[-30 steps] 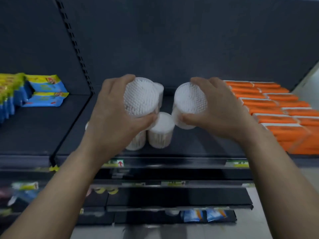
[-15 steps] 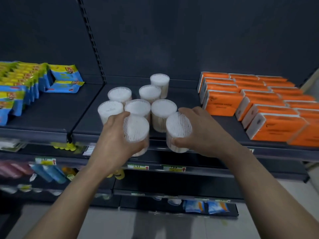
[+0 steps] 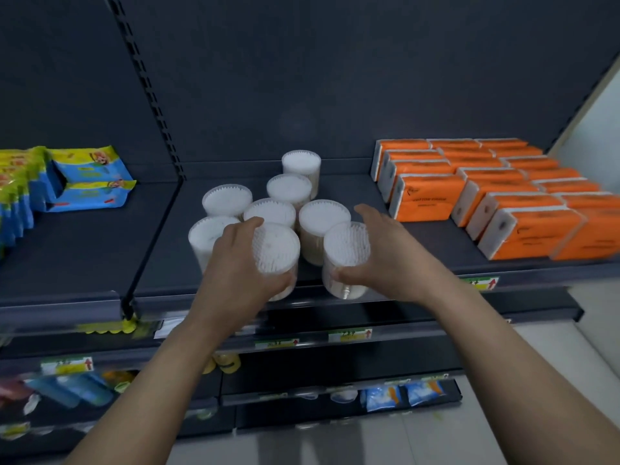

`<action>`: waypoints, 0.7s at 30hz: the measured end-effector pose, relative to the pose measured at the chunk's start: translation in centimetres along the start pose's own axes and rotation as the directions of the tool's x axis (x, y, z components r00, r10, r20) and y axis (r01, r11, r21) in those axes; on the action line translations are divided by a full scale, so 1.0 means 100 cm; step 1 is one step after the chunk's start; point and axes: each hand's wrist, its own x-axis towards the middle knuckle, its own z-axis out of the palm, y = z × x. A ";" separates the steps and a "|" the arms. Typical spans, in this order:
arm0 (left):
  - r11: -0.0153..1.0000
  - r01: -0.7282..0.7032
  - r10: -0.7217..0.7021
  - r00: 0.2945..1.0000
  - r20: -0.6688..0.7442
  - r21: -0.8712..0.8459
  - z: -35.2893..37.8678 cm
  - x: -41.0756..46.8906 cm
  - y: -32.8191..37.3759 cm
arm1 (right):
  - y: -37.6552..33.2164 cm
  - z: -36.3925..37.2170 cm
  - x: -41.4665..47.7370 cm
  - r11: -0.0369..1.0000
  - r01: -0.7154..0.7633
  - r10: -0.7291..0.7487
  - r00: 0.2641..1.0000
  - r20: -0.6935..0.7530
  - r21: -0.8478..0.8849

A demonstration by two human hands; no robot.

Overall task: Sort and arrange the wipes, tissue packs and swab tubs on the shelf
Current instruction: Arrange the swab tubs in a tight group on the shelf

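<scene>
Several clear swab tubs with white lids stand clustered on the dark shelf (image 3: 161, 263). My left hand (image 3: 235, 260) grips one swab tub (image 3: 276, 253) at the shelf's front edge. My right hand (image 3: 385, 256) grips another swab tub (image 3: 345, 253) just to its right. Behind them stand more tubs, the farthest tub (image 3: 301, 164) near the back panel. Orange tissue packs (image 3: 426, 199) fill the right of the shelf in rows. Blue and yellow wipes packs (image 3: 87, 179) lie on the left shelf section.
A slotted upright (image 3: 147, 95) divides the left shelf section from the middle one. Lower shelves carry price tags (image 3: 349, 334) and small blue packets (image 3: 402, 396). A pale floor shows at the bottom right.
Both hands have brought their tubs down from above to the shelf's front edge, in front of the cluster. The view has dropped lower and pulled back.
</scene>
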 end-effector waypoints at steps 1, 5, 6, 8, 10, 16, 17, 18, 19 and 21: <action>1.000 -0.016 0.016 1.000 0.008 0.015 0.000 0.002 -0.001 | 0.000 0.000 0.001 1.000 -0.005 0.005 1.000 -0.005 -0.014; 0.996 -0.077 0.076 0.997 0.034 0.049 -0.001 0.006 -0.003 | 0.004 -0.005 0.004 0.995 -0.066 0.067 0.998 0.007 -0.080; 0.995 -0.088 0.087 0.996 0.038 0.042 -0.002 0.006 -0.002 | 0.006 -0.007 0.005 0.992 -0.085 0.085 0.996 -0.004 -0.097; 0.994 -0.106 0.105 0.993 0.049 0.022 -0.002 0.007 -0.001 | 0.009 -0.007 0.007 0.986 -0.130 0.126 0.991 -0.048 -0.107; 0.993 -0.121 0.121 0.991 0.057 0.003 -0.003 0.008 0.001 | 0.014 -0.005 0.011 0.981 -0.168 0.160 0.984 -0.083 -0.098; 0.993 -0.115 0.115 0.992 0.051 -0.013 0.002 0.009 0.009 | 0.029 -0.003 0.028 0.980 -0.188 0.179 0.977 -0.118 -0.066; 0.994 -0.107 0.108 0.993 0.039 -0.015 0.002 0.008 0.010 | 0.031 -0.004 0.032 0.982 -0.179 0.171 0.978 -0.121 -0.067; 0.995 -0.100 0.100 0.995 0.026 -0.020 0.003 0.007 0.012 | 0.034 -0.004 0.036 0.983 -0.170 0.161 0.980 -0.119 -0.070; 0.995 -0.094 0.094 0.996 0.012 -0.022 0.005 0.007 0.015 | 0.037 -0.005 0.040 0.984 -0.162 0.153 0.983 -0.105 -0.079; 0.997 -0.073 0.072 0.997 -0.013 -0.017 0.008 0.006 0.019 | 0.045 -0.005 0.045 0.985 -0.144 0.138 0.989 -0.060 -0.098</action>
